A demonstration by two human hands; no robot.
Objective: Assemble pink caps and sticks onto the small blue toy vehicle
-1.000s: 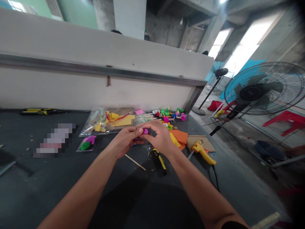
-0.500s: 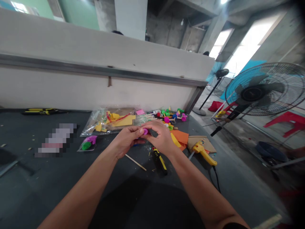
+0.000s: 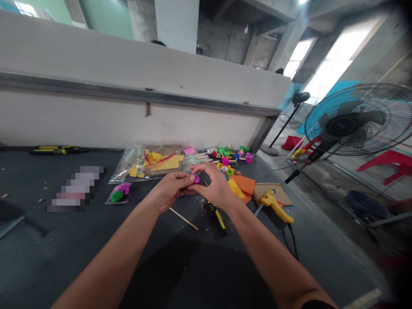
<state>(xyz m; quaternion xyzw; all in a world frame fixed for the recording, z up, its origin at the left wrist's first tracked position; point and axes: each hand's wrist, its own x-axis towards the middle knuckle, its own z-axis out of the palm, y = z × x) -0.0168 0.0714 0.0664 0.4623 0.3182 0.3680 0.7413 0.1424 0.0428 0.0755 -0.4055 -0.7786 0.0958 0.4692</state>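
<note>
A small purple piece (image 3: 197, 178) sits pinched between my two hands over the dark table. My left hand (image 3: 174, 186) is closed on its left side, thumb on top. From the right, my right hand (image 3: 214, 184) grips it between thumb and curled forefinger. Fingers cover most of the piece, so its full shape is hidden. Below the hands lie a thin wooden stick (image 3: 183, 218) and a black and yellow utility knife (image 3: 217, 218). A yellow glue gun (image 3: 276, 207) rests to the right, its cord hanging toward me.
A clear plastic bag (image 3: 128, 161) with yellow pieces lies at the back. Left of my hands is a small bag of purple and green clay (image 3: 119, 194). Colourful small parts (image 3: 236, 158) and orange sheets (image 3: 243, 183) lie on the right. A standing fan (image 3: 344, 124) is beyond the table.
My right hand's fingers have shifted slightly around the purple piece, and the hand has opened out a little. The left hand has barely moved. Things on the table stay put.
</note>
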